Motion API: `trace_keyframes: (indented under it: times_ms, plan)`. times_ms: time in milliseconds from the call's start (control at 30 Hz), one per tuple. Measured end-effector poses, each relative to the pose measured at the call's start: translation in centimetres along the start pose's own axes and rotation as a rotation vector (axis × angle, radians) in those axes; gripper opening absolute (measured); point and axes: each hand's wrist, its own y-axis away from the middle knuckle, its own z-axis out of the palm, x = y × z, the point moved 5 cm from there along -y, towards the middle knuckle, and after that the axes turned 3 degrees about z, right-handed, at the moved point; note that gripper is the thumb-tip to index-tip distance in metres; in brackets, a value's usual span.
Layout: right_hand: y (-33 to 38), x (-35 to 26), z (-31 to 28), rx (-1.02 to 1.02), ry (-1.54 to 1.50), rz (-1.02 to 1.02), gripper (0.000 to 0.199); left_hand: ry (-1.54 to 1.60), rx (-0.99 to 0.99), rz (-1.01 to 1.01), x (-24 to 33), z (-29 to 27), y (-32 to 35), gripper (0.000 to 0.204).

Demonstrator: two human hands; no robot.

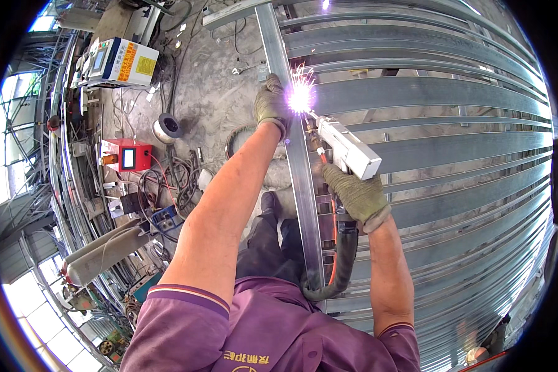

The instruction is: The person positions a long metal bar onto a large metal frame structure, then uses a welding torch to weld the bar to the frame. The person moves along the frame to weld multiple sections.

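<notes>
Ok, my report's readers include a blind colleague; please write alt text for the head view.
A white, box-shaped torch in a green-gloved right-hand grip throws bright sparks at a long grey metal rail, the green-gloved left-hand grip at its edge. Long parallel grey metal bars stretch rightward.

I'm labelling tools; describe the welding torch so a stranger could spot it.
Grey metal bars fill the view's right side. Near their left ends, the right gloved hand grips the torch, just below bright sparks. Its boxy white body sets it apart from the bars.
</notes>
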Motion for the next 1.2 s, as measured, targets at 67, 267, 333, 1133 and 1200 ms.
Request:
trace_keyframes:
  times_ms: [67, 267, 333, 1133, 1200]
  plan:
    - [0.1, -0.1, 0.0, 0.002, -0.010, 0.004, 0.041, 0.010, -0.028, -0.020, -0.2, 0.1, -0.3, 0.071]
    - [0.8, -1.6, -0.1, -0.010, -0.010, 0.098, 0.040, 0.013, -0.037, -0.014, -0.6, 0.2, -0.6, 0.072]
    - [0.9, -1.6, -0.1, -0.006, -0.005, 0.073, 0.039, 0.014, -0.021, -0.002, -0.7, 0.2, -0.7, 0.072]
    - [1.6, -0.4, -0.4, 0.001, -0.079, 0.051, 0.040, -0.031, -0.012, -0.025, -1.1, 0.6, -1.2, 0.074]
    - [1.7, -0.3, -0.6, 0.005, -0.063, 0.035, 0.039, -0.065, 0.009, -0.005, -1.2, 0.8, -1.3, 0.074]
